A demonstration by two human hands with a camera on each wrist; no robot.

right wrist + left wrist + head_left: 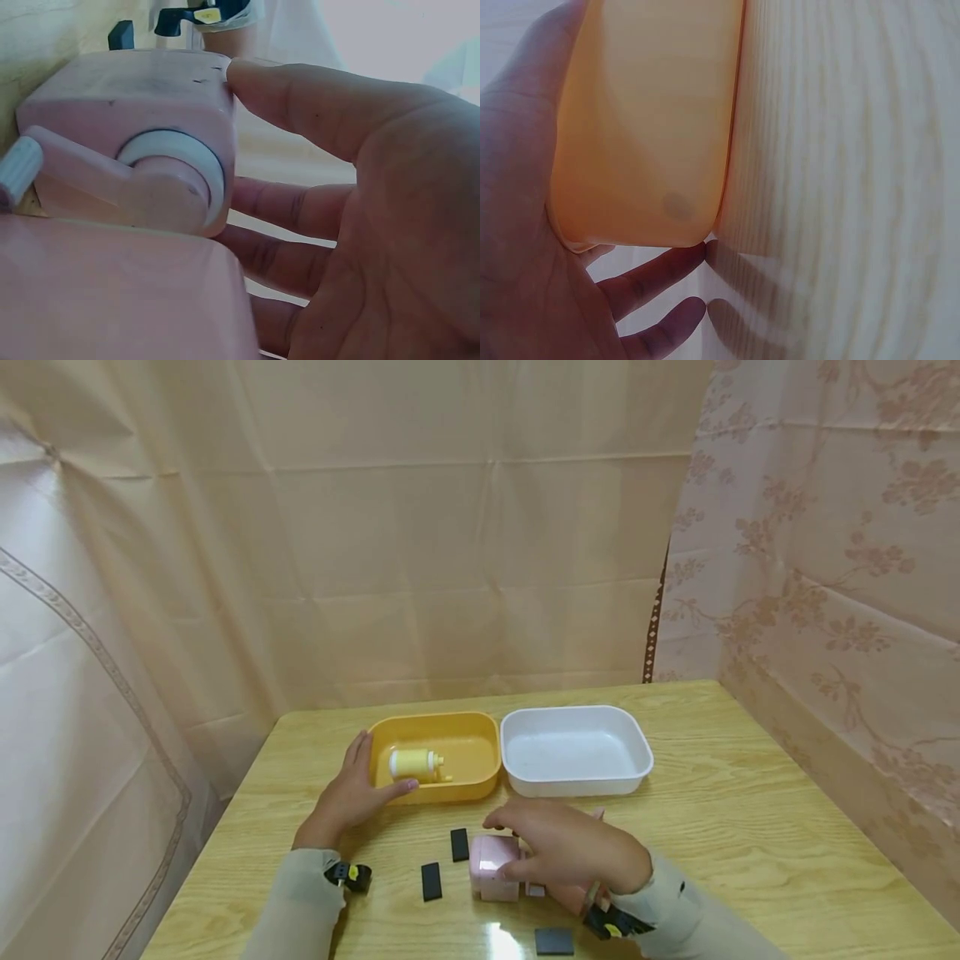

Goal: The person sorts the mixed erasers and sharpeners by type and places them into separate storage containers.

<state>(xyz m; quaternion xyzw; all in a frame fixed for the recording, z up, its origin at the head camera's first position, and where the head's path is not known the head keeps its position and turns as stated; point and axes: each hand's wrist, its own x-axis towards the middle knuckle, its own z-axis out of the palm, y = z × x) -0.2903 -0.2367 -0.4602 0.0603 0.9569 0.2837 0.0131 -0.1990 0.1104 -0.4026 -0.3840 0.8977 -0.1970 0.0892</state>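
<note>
My left hand (348, 797) holds the left end of a yellow-orange plastic tray (450, 794), thumb along its front rim and fingers round the end. In the left wrist view, the tray's wall (652, 135) lies against my palm. Inside it lies a yellow cylinder (412, 764) with white ends. My right hand (577, 847) grips a pink pencil sharpener (491, 868) with a hand crank, nearer me on the table. The right wrist view shows the sharpener's crank arm (86, 165) and thumb and fingers at its edges. Another pink surface (120, 292) fills the lower left there.
A white tray (577, 787) stands right beside the yellow-orange one. Two black flat blocks (431, 882) lie left of the sharpener, and a dark grey one (554, 942) lies near the front. Curtains (465, 568) hang behind the wooden table (720, 827) and at its sides.
</note>
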